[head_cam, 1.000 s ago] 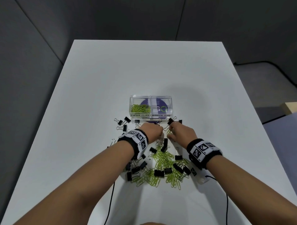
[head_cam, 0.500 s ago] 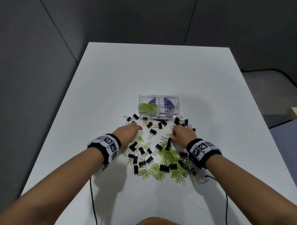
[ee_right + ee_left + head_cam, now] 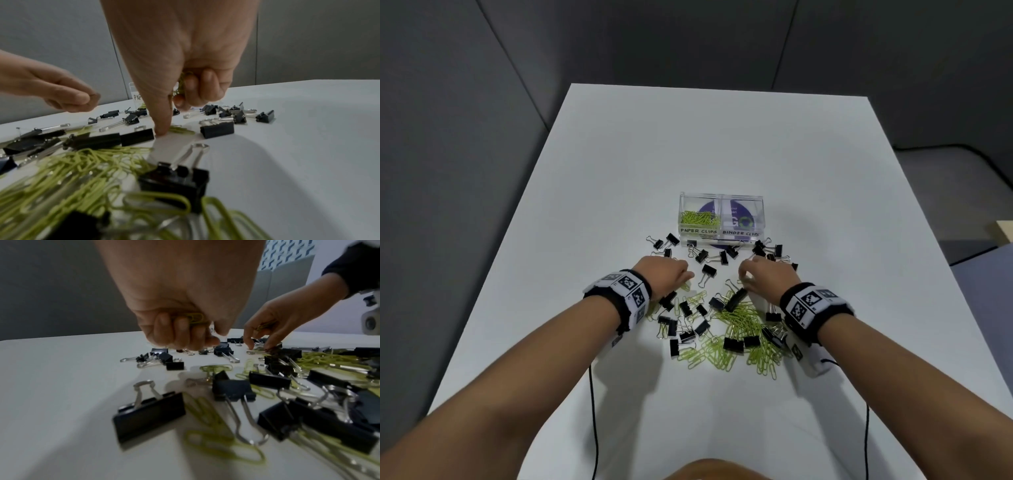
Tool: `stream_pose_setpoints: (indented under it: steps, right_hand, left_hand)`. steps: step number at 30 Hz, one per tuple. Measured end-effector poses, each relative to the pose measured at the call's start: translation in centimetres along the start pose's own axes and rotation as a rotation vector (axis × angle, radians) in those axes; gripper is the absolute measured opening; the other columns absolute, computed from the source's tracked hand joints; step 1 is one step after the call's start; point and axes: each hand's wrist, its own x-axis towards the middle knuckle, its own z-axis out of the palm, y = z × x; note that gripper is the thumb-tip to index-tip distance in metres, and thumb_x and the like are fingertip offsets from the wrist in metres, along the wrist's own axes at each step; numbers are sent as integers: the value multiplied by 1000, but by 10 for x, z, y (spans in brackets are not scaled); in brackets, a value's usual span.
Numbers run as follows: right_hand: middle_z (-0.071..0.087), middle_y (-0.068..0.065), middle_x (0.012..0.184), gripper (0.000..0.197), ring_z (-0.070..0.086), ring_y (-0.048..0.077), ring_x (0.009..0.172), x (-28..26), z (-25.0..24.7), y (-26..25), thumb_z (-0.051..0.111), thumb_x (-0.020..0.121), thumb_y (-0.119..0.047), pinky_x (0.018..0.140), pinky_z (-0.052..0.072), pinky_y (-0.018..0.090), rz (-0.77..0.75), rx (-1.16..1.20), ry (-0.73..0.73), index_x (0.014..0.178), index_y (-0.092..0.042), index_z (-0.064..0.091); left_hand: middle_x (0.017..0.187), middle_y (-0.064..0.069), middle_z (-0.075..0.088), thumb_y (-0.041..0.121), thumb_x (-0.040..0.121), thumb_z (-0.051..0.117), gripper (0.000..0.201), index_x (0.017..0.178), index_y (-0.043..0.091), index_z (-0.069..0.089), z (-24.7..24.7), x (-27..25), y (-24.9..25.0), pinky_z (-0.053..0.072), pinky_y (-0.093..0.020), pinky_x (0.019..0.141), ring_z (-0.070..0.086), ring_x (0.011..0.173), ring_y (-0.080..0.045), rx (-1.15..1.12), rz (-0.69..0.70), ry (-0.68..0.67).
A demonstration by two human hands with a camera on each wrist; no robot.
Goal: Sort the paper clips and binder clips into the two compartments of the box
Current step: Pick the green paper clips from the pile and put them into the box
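Observation:
A clear two-compartment box (image 3: 722, 200) stands past the pile. Its left half, labelled PAPER CLIPS, holds green paper clips (image 3: 699, 219); the right half (image 3: 744, 222), labelled BINDER CLIPS, shows none. Green paper clips (image 3: 739, 318) and black binder clips (image 3: 709, 270) lie mixed on the white table (image 3: 722, 144). My left hand (image 3: 685, 275) hovers at the pile's far left, fingers curled round green paper clips (image 3: 195, 318). My right hand (image 3: 744, 274) also holds green paper clips (image 3: 180, 86) in its curled fingers, while one straight finger (image 3: 163, 128) touches the table beside a paper clip.
More binder clips (image 3: 770, 250) are scattered right in front of the box. Black cables (image 3: 594, 411) trail from both wrists over the near table. Grey walls surround the table; its left and right edges are close.
My left hand has drawn back from the box front to the left side of the pile. The right hand stays at the pile's far edge, with one finger now down on the table.

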Motion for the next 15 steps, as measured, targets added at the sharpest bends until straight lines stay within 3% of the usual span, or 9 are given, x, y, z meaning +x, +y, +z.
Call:
stream_pose_setpoints:
  steps: [3, 6, 9, 11, 15]
  right_hand:
    - [57, 5, 115, 19, 62, 24, 95, -1, 3, 0, 53, 93, -27, 75, 49, 33, 35, 17, -22, 105, -15, 58]
    - [56, 6, 112, 17, 61, 23, 93, 0, 4, 0, 51, 93, -24, 78, 51, 33, 40, 54, -37, 102, -12, 59]
    - [56, 7, 108, 16, 54, 19, 81, 0, 2, 2, 49, 92, -21, 68, 45, 28, 26, 90, -29, 100, -10, 58]
    - [56, 6, 108, 15, 50, 17, 78, -1, -1, 6, 50, 92, -21, 67, 40, 28, 47, 131, -1, 101, -11, 57]
    - [61, 3, 109, 20, 59, 22, 89, -5, -5, 16, 54, 91, -29, 72, 43, 32, 137, 155, 0, 105, -15, 55]
  left_hand:
    - [100, -8, 64, 28, 102, 30, 30, 107, 8, 53, -3, 6, 5, 45, -31, 77, 60, 91, -25, 24, -3, -32]
    - [111, -5, 64, 15, 96, 40, 25, 119, 14, 48, -2, 8, 4, 45, -28, 78, 61, 97, -23, -14, 14, -49]
    - [106, -1, 63, 27, 99, 36, 27, 121, 18, 48, -9, 7, 0, 48, -30, 81, 59, 92, -19, -25, 11, -87]
    - [100, 2, 58, 23, 97, 40, 27, 123, 23, 47, -11, 7, -4, 52, -31, 83, 59, 89, -17, -39, 20, -135]
    - [103, 3, 52, 12, 93, 41, 38, 126, 30, 43, -12, 7, -12, 55, -33, 81, 62, 92, -19, -31, 64, -223]
